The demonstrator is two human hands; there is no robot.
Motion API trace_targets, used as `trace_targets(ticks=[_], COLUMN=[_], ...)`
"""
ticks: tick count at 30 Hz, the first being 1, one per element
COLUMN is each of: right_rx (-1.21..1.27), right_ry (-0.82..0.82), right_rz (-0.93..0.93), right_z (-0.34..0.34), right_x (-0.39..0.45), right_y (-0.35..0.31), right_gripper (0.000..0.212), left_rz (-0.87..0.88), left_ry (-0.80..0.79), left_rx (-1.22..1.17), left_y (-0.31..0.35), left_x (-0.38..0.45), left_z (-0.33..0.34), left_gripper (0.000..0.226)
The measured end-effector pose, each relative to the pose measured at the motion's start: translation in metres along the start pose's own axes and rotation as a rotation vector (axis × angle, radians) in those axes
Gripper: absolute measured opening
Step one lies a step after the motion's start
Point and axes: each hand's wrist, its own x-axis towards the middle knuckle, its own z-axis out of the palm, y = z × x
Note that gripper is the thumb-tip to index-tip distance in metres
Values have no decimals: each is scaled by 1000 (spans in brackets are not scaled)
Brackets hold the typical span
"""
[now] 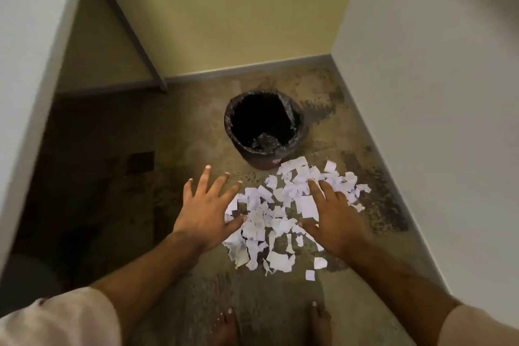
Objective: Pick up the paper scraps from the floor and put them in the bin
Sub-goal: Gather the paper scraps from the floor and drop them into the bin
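The paper scraps (280, 213), torn white pieces of uneven size, lie in a loose heap on the stained floor (196, 284) just in front of the bin (265, 159), its long axis running diagonally from the bin's base toward the bare feet (224, 329). The round bin, lined with a black bag (293, 112), stands upright, mouth open. The left hand (206, 211) hovers at the heap's left edge, fingers spread, holding nothing. The right hand (335, 219) is over the heap's right part, fingers extended flat, gripping nothing.

No readable text, labels, brands or numbers anywhere. The paper scraps (283, 213) on the floor (196, 284) look blank white from here; any print is too small to tell. The bin (264, 128) and its black liner carry no legible marking.
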Motion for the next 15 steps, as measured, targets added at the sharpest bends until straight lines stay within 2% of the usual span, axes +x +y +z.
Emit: trace_targets(ticks=[4,9,15], right_rx=[-12,-75,-102], right_ry=[-115,-152,-149], right_rz=[0,-79,-131], right_z=[82,171,239], right_x=[42,98,160], right_y=[23,68,115], right_gripper=[95,96,101], left_rz=[10,8,8], left_ry=[-82,-156,-224], left_rx=[49,77,43], left_y=[-10,-35,-59], left_x=[31,60,95], left_z=[89,199,293], left_gripper=[82,98,114])
